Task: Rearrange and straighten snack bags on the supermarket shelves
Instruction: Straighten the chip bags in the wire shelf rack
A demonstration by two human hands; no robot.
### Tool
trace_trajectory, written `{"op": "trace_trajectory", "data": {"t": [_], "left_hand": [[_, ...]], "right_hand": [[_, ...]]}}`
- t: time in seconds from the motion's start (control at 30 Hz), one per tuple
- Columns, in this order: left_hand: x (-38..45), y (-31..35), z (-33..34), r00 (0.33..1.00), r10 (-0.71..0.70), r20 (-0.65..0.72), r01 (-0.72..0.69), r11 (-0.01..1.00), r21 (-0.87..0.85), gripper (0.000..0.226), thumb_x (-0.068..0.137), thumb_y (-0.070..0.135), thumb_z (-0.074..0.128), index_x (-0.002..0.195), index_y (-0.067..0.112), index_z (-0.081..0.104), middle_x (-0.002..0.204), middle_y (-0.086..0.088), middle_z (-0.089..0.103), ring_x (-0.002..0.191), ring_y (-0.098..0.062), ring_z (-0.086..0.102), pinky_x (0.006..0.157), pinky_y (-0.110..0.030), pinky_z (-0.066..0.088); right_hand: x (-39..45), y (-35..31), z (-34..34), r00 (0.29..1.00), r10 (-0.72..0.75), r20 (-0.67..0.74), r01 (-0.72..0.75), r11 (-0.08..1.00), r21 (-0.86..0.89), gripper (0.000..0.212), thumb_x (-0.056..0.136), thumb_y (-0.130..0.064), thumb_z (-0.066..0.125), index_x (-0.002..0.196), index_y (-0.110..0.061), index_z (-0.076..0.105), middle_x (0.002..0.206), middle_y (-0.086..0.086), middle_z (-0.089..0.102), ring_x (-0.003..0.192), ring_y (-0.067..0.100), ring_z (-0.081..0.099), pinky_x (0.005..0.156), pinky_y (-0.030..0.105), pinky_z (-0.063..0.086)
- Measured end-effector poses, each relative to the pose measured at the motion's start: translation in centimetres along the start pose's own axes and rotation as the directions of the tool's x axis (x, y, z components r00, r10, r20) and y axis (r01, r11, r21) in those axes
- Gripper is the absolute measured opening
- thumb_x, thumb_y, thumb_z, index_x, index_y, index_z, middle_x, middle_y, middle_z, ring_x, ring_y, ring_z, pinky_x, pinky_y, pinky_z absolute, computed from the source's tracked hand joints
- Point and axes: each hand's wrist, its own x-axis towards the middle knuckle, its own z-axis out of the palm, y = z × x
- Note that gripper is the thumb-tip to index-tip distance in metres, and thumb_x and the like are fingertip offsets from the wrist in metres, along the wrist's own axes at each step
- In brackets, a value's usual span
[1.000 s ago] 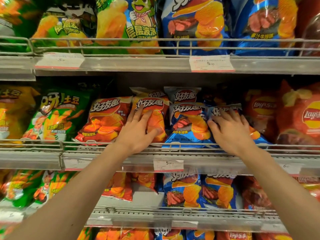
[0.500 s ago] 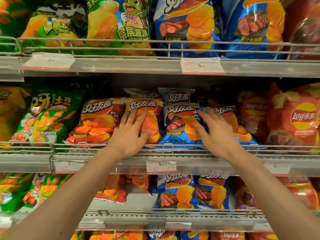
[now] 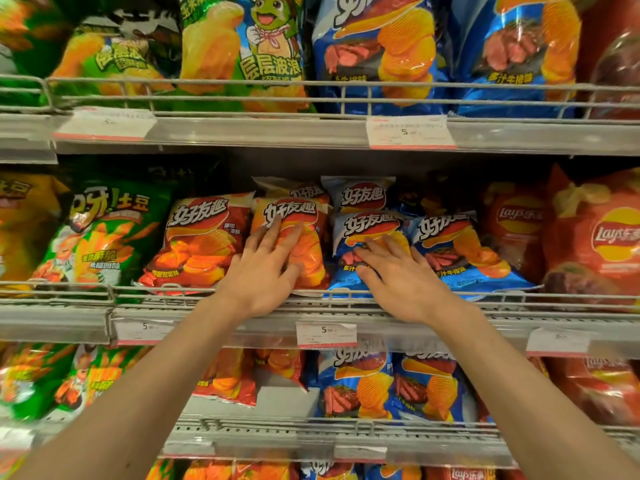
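The right hand has slid left off the outer blue bag onto the inner blue bag, fingers spread and pressing flat. The left hand stays spread on the orange bag. Both bags look nearly squared up behind the wire rail of the middle shelf; 3 shelves show, packed.

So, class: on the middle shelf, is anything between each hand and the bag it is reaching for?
Nothing visible. The left hand already rests on the front orange bag, and the right hand lies flat on the blue bag beside it. Both hands have reached over the wire rail.
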Motion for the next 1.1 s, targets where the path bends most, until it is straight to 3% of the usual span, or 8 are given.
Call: {"op": "trace_trajectory", "data": {"t": [0.23,0.33,0.43,0.63,0.73,0.87,1.0,1.1], "left_hand": [[-0.5,0.4,0.1,0.999,0.002,-0.046,-0.001,1.0,0.017,0.061,0.103,0.059,0.028,0.159,0.049,0.007,0.171,0.009,-0.012,0.158,-0.018,-0.009,0.124,-0.053,0.009],[-1.1,0.6,0.1,0.984,0.037,-0.176,-0.043,0.999,-0.033,0.058,0.103,0.051,0.04,0.159,0.041,0.025,0.172,0.0,0.007,0.157,-0.022,0.005,0.123,-0.052,0.02],[-1.5,0.5,0.1,0.942,0.026,-0.336,-0.082,0.985,-0.153,0.051,0.1,0.039,0.057,0.148,0.027,0.048,0.16,-0.003,0.035,0.148,-0.022,0.03,0.119,-0.044,0.033],[-1.8,-0.4,-0.3,0.891,-0.146,-0.431,-0.101,0.86,-0.5,0.03,0.096,0.03,0.064,0.126,0.025,0.063,0.123,0.007,0.064,0.12,-0.013,0.056,0.106,-0.039,0.047],[-2.3,-0.5,-0.7,0.903,-0.203,-0.377,-0.096,0.763,-0.64,0.023,0.096,0.026,0.064,0.119,0.027,0.065,0.111,0.015,0.069,0.109,-0.004,0.063,0.098,-0.028,0.051],[-3.1,-0.5,-2.4,0.938,-0.284,-0.198,0.027,0.63,-0.776,0.021,0.097,0.02,0.066,0.115,0.03,0.065,0.102,0.013,0.072,0.099,-0.001,0.067,0.086,-0.015,0.052],[-4.9,0.3,-6.3,0.928,-0.371,-0.038,0.177,0.53,-0.83,0.022,0.098,0.016,0.066,0.115,0.029,0.065,0.095,0.008,0.075,0.096,-0.011,0.07,0.09,-0.028,0.056],[-6.9,1.9,-10.5,0.898,-0.428,0.104,0.314,0.457,-0.832,0.023,0.093,0.02,0.067,0.113,0.03,0.065,0.097,0.003,0.077,0.102,-0.02,0.071,0.096,-0.045,0.054]], "right_hand": [[-0.6,-0.1,0.0,0.998,-0.018,-0.062,0.019,1.0,0.017,0.056,0.107,-0.054,0.024,0.16,-0.036,0.022,0.17,-0.012,0.015,0.158,0.015,0.0,0.127,0.052,-0.001],[-1.2,-0.2,-0.2,0.977,-0.011,-0.214,0.032,0.995,0.096,0.056,0.103,-0.053,0.044,0.154,-0.033,0.038,0.161,-0.006,0.037,0.152,0.019,0.025,0.126,0.048,0.016],[-1.6,-0.2,-0.4,0.903,0.054,-0.427,0.06,0.966,0.251,0.039,0.098,-0.045,0.059,0.131,-0.026,0.064,0.132,-0.005,0.063,0.124,0.017,0.054,0.107,0.045,0.045],[-1.7,-0.3,-0.1,0.81,0.246,-0.533,0.064,0.866,0.496,0.013,0.098,-0.033,0.062,0.108,-0.031,0.07,0.105,-0.014,0.064,0.103,0.009,0.059,0.088,0.028,0.05],[-2.1,-1.1,0.1,0.822,0.334,-0.46,0.032,0.781,0.623,0.01,0.098,-0.034,0.064,0.106,-0.03,0.069,0.101,-0.014,0.068,0.091,0.002,0.062,0.075,0.011,0.046],[-3.6,-2.5,-1.0,0.856,0.431,-0.286,-0.05,0.618,0.785,0.015,0.098,-0.03,0.066,0.111,-0.024,0.071,0.098,-0.008,0.072,0.087,0.003,0.065,0.073,0.009,0.049],[-6.3,-3.7,-3.5,0.868,0.492,-0.066,-0.187,0.448,0.874,0.012,0.099,-0.026,0.065,0.109,-0.027,0.072,0.099,-0.006,0.074,0.093,0.013,0.07,0.081,0.024,0.056],[-8.3,-4.6,-6.2,0.832,0.542,0.117,-0.335,0.323,0.885,0.017,0.1,-0.016,0.062,0.103,-0.03,0.073,0.098,-0.006,0.077,0.09,0.01,0.072,0.079,0.023,0.054]]}}
